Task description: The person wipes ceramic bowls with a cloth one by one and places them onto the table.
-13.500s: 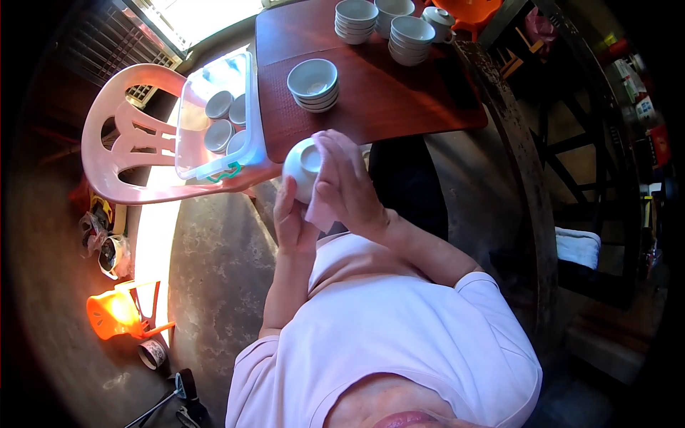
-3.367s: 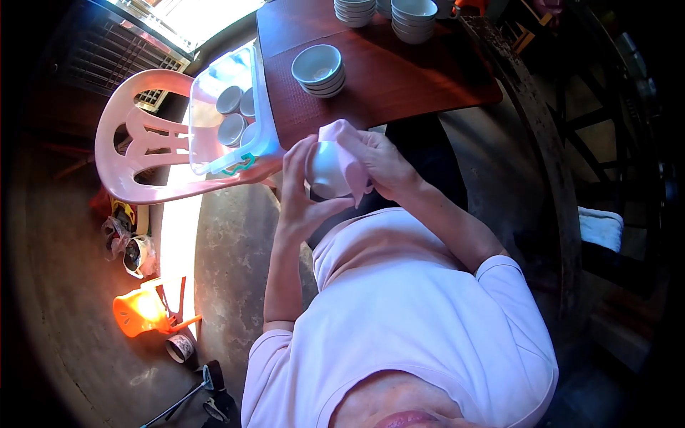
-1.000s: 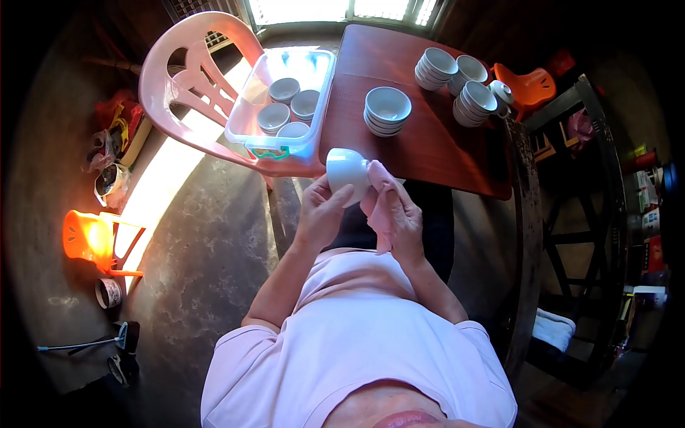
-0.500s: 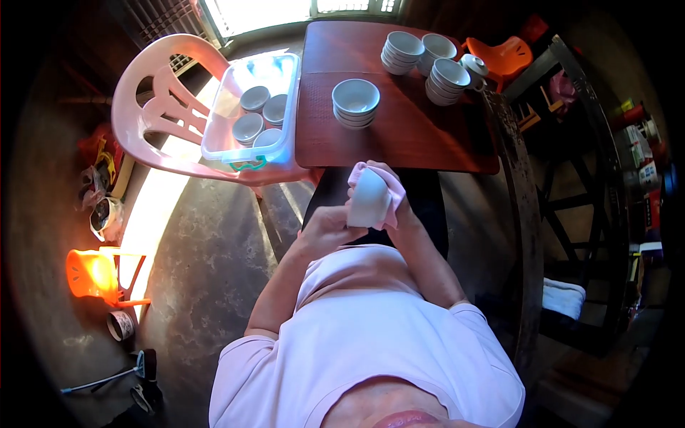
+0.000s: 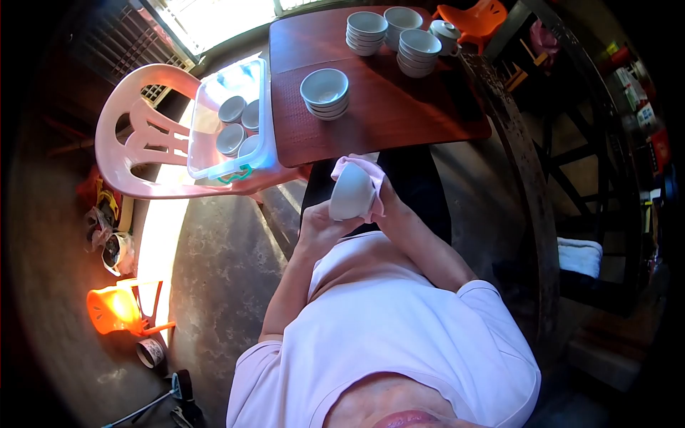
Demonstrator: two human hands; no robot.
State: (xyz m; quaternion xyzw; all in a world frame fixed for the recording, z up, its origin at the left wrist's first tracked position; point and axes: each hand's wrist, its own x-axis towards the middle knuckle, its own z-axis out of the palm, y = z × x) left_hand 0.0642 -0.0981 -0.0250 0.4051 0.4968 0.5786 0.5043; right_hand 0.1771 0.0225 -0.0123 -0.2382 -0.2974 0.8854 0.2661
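A white bowl [image 5: 351, 194] is held tilted on its side over my lap, its outer wall turned toward me. My left hand [image 5: 322, 225] is closed on the bowl's lower left edge. On the other side, my right hand [image 5: 387, 202] is closed on a pink cloth [image 5: 372, 170], which wraps the bowl's far and right edge. Some of the right fingers are hidden behind bowl and cloth. Just beyond my hands, a short stack of white bowls [image 5: 325, 93] stands on the reddish-brown table [image 5: 385, 128].
More bowl stacks [image 5: 417, 53] and a lidded cup [image 5: 445, 36] stand at the table's back right. To the left, a clear plastic bin [image 5: 266, 118] with several bowls sits on a pink chair [image 5: 114, 139]. A dark wooden frame [image 5: 524, 171] rises at right.
My view has rotated and shifted, so the table and chair sit differently in the frame. The bowl has turned slightly in my hands, with the cloth still against it.
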